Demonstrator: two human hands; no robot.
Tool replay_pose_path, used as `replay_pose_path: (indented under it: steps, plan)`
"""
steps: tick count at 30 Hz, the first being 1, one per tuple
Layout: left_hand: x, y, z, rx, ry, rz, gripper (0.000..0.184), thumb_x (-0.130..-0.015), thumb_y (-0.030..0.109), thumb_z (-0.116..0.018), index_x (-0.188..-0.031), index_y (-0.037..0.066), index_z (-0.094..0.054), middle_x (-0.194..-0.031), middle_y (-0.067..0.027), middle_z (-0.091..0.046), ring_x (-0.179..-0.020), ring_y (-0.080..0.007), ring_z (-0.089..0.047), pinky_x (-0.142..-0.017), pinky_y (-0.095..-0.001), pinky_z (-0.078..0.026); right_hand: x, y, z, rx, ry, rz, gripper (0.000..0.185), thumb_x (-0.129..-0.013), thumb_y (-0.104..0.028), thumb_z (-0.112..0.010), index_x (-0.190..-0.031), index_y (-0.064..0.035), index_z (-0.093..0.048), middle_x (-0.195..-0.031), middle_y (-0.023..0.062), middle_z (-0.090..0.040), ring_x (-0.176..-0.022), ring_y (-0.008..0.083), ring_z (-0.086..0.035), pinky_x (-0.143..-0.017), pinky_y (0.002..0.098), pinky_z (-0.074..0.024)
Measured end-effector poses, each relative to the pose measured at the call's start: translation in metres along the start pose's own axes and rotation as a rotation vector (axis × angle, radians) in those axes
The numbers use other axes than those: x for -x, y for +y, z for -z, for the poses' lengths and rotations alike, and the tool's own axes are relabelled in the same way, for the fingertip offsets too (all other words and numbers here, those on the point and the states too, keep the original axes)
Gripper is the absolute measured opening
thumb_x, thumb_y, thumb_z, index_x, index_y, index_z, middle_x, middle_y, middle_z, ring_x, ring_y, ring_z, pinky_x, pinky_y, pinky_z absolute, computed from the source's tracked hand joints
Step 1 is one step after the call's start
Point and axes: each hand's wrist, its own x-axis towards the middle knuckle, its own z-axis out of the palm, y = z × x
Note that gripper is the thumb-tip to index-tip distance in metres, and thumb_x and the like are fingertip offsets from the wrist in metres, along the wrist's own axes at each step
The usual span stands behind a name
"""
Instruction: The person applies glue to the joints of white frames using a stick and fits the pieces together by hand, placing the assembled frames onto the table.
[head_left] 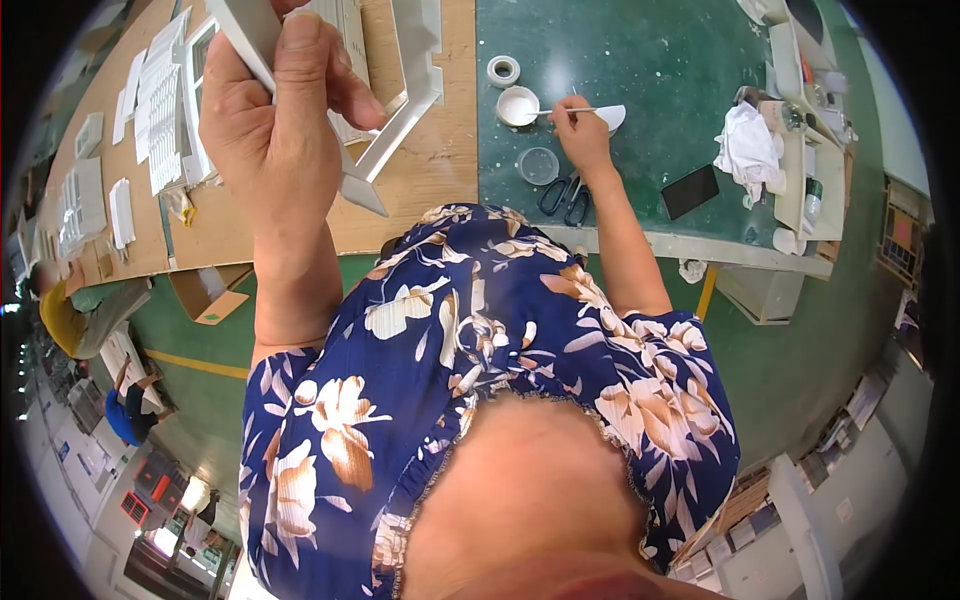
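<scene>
My left hand (285, 115) is raised at the upper left, its fingers wrapped round a white angular frame piece (417, 45) above the cardboard-covered side of the table. Part of that piece is cut off by the top edge of the view. Between the fingers of my right hand (580, 130) is a thin light stick (548, 112), its far end at a small white cup (517, 106). Whether it has bristles I cannot tell. Beside that hand lie a white half-round piece (611, 118), dark-handled scissors (565, 200) and a clear round dish (537, 166).
A tape roll (503, 70) sits behind the cup. To the right are a black phone (690, 192), a white cloth (748, 145) and a shelf with bottles (808, 190). White slatted parts (160, 110) lie at the left. Other people are farther left.
</scene>
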Motion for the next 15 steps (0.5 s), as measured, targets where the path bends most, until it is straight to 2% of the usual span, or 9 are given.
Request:
replay_pose_path:
  steps: [1,5,7,11,13,14,15]
  plan:
    - [0.0,0.002,0.0,-0.015,0.013,0.013,0.028,-0.097,0.014,-0.048,-0.115,-0.008,-0.051,-0.075,-0.0064,-0.053,-0.05,-0.0102,-0.054,-0.045,-0.0184,-0.043,-0.001,0.004,-0.007,-0.058,0.013,-0.057,0.02,-0.087,-0.026,-0.057,-0.088,-0.0067,-0.061,-0.072,0.0135,-0.064,-0.067,0.0278,-0.064,-0.062,0.0373,-0.049]
    - [0.001,0.004,0.001,-0.064,0.047,0.011,0.028,-0.097,0.014,-0.048,-0.115,-0.008,-0.051,-0.074,-0.0062,-0.053,-0.05,-0.0099,-0.054,-0.045,-0.0184,-0.043,-0.001,0.01,-0.017,0.004,-0.018,-0.077,0.02,-0.087,-0.026,-0.056,-0.09,-0.0075,-0.061,-0.073,0.0132,-0.065,-0.069,0.0289,-0.064,-0.063,0.0382,-0.0491]
    - [0.001,0.004,0.002,-0.043,0.048,0.025,0.028,-0.097,0.014,-0.048,-0.115,-0.007,-0.051,-0.074,-0.0058,-0.053,-0.05,-0.0098,-0.054,-0.044,-0.0184,-0.042,0.0,0.001,-0.014,0.086,-0.011,0.002,0.019,-0.087,-0.025,-0.056,-0.091,-0.0073,-0.061,-0.075,0.0143,-0.065,-0.07,0.0306,-0.065,-0.064,0.0392,-0.0493]
    - [0.001,0.003,0.003,-0.038,0.053,0.022,0.028,-0.097,0.014,-0.048,-0.115,-0.007,-0.051,-0.074,-0.0052,-0.052,-0.05,-0.0099,-0.054,-0.044,-0.0186,-0.042,0.007,-0.033,0.006,-0.003,0.03,0.043,0.018,-0.087,-0.024,-0.056,-0.09,-0.0066,-0.061,-0.077,0.0154,-0.066,-0.072,0.0321,-0.065,-0.064,0.0398,-0.0495]
    - [0.0,0.001,0.003,0.0,0.049,0.031,0.028,-0.097,0.013,-0.048,-0.115,-0.007,-0.051,-0.074,-0.0049,-0.052,-0.05,-0.0098,-0.053,-0.045,-0.0182,-0.042,0.009,-0.044,0.013,-0.141,0.083,-0.022,0.018,-0.088,-0.022,-0.055,-0.089,-0.0047,-0.06,-0.077,0.0151,-0.066,-0.07,0.0307,-0.065,-0.063,0.0381,-0.0498]
    - [-0.001,0.0,0.003,0.0,0.053,0.028,0.028,-0.097,0.013,-0.048,-0.115,-0.007,-0.051,-0.074,-0.0049,-0.052,-0.05,-0.0098,-0.053,-0.045,-0.0182,-0.042,0.008,-0.037,0.011,-0.139,0.082,-0.018,0.018,-0.088,-0.022,-0.055,-0.089,-0.0047,-0.06,-0.077,0.0151,-0.066,-0.07,0.0307,-0.065,-0.063,0.0381,-0.0498]
    - [-0.001,0.0,0.003,0.008,0.037,0.032,0.027,-0.097,0.013,-0.048,-0.115,-0.007,-0.051,-0.074,-0.0048,-0.052,-0.05,-0.0096,-0.053,-0.045,-0.018,-0.042,0.008,-0.032,0.01,-0.024,0.065,0.022,0.018,-0.088,-0.022,-0.056,-0.09,-0.0043,-0.06,-0.076,0.0133,-0.067,-0.068,0.0264,-0.066,-0.062,0.0358,-0.0498]
